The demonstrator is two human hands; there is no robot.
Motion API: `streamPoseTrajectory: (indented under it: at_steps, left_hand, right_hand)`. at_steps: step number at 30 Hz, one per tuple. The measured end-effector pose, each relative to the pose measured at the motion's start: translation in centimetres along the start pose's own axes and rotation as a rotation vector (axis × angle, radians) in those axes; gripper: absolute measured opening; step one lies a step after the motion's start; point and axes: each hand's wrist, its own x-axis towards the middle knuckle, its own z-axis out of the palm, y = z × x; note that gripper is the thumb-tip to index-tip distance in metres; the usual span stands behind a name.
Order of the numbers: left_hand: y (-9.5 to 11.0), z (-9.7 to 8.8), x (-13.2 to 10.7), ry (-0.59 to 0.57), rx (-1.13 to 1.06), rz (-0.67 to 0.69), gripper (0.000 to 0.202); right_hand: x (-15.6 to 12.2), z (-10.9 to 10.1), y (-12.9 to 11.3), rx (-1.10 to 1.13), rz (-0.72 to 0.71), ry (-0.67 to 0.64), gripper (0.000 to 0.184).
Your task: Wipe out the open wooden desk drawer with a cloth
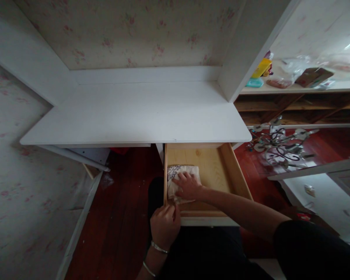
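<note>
A pale folded cloth [172,189] with a dark pattern along its far left part lies in the left side of a pulled-out wooden drawer [216,171]. My right hand [189,186] rests flat on the cloth, fingers spread. At the drawer's front left corner is my left hand [165,223], its fingers curled closed beside the cloth's near edge. What those fingers grip, if anything, is hidden. Two bracelets circle my left wrist.
Above the drawer stretches a white desk [140,112] with upright side panels. A chandelier [282,147] lies on the red wooden floor [119,217] to the right. Plastic bags and a cardboard box [313,77] sit on a shelf unit behind it. White furniture [315,194] stands at lower right.
</note>
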Motion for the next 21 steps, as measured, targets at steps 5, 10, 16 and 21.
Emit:
streamPoseTrajectory:
  at_steps: [5,10,16,21]
  left_hand:
    - [0.0,-0.2,0.1,-0.007,-0.013,0.022,0.032]
    - [-0.1,-0.3,0.1,-0.020,-0.022,0.041,0.033]
    - [-0.2,-0.1,0.1,-0.009,-0.009,0.037,0.034]
    - [-0.3,0.2,0.2,-0.021,0.001,0.038,0.035]
  right_hand:
    - [4.8,-1.1,2.1,-0.070,0.089,0.085,0.065]
    - [7.2,-1.2,4.1,-0.012,0.137,0.041,0.068]
    - [3.1,-0.8,10.7,-0.035,0.120,0.055,0.064]
    - [-1.7,-1.4,17.2,-0.028,0.231,-0.002,0.061]
